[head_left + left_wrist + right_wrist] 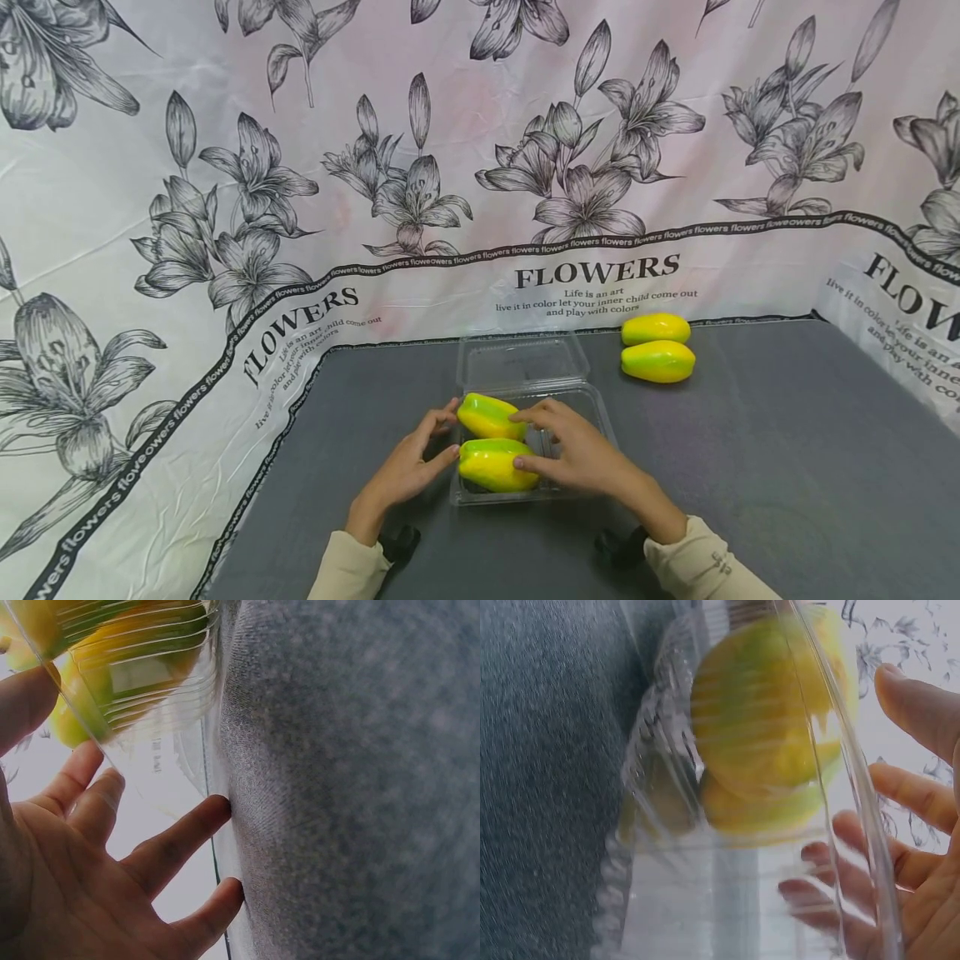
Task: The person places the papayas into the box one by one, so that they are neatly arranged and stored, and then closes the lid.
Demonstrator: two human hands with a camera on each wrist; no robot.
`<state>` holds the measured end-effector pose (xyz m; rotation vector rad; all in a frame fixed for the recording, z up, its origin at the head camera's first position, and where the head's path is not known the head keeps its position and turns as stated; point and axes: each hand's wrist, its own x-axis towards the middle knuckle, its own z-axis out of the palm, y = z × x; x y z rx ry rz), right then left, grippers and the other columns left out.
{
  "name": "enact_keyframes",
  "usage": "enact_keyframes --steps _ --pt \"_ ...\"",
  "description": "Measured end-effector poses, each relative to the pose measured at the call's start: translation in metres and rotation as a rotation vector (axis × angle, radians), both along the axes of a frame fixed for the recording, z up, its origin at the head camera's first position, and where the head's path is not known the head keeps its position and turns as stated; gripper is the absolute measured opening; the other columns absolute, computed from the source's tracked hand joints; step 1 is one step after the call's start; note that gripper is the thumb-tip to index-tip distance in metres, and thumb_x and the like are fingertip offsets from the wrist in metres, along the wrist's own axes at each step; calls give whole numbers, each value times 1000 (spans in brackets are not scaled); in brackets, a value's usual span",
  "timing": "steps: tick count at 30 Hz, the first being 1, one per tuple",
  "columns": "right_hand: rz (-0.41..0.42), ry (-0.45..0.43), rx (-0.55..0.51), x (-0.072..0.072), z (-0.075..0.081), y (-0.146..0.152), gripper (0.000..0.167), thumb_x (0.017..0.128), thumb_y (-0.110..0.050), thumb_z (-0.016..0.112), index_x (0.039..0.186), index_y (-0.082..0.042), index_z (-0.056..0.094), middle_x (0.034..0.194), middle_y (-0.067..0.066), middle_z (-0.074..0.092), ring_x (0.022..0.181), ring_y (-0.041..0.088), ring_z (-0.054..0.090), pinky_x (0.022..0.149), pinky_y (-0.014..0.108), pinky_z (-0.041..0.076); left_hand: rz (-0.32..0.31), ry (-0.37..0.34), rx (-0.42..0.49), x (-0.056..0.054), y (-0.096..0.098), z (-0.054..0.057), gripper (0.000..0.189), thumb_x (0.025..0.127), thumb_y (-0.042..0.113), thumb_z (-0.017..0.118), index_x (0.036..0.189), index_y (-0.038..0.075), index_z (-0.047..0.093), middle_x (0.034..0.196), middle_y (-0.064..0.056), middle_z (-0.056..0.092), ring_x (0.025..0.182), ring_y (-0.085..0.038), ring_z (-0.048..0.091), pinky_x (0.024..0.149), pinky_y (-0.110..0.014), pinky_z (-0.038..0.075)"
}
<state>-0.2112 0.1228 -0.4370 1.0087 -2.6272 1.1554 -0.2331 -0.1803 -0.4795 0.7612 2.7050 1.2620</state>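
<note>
Touching container (523,364), left hand (411,465) spread; right hand (581,450) loose over fruits (491,468).

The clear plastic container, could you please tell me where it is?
In the head view, the container sits below centre on the grey table, with two yellow-green fruits inside and two more to the right of its open lid.

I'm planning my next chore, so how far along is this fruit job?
Apparently done: two yellow-green oval fruits lie in the clear plastic container. In hand: the left hand and right hand flank that pair, the right one's fingers reaching over it. Probably left: two loose yellow-green oval fruits on the gray tabletop, right of the container, and the clear plastic lid, which is open.
</note>
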Motion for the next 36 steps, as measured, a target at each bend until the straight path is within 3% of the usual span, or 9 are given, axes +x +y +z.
enact_keyframes --steps 9,13,20,30,36 --pt "3 -24 -23 -5 0 8 52 91 -39 76 134 -12 65 122 9 64 106 29 63 83 46 58 0 -7 2 0 1 1 45 103 36 60 141 19 44 169 9 25 142 -32 50 111 -60 44" --pt "-19 -11 -21 -6 3 13 49 91 -37 77 133 -13 66 123 5 64 113 29 63 89 49 56 -1 -15 10 0 1 2 46 103 37 61 141 17 44 169 9 26 141 -32 50 110 -60 44" --pt "-64 28 -14 -12 10 24 46 91 -31 78 133 -19 65 125 3 65 110 31 64 87 47 56 -4 -14 21 1 1 1 47 103 37 61 142 16 44 169 8 26 142 -33 50 111 -62 43" --pt "-134 73 -40 -21 16 44 44 91 -28 79 131 -16 67 116 1 67 101 19 62 84 45 57 -5 -13 29 1 0 1 45 103 37 61 142 23 43 169 8 26 142 -32 49 110 -62 43" --pt "-190 110 -42 -25 18 53 45 88 -21 81 130 -10 67 111 5 68 99 22 63 82 46 57 -10 -13 30 1 -1 1 46 103 37 61 143 23 43 169 6 26 143 -32 49 111 -63 42"
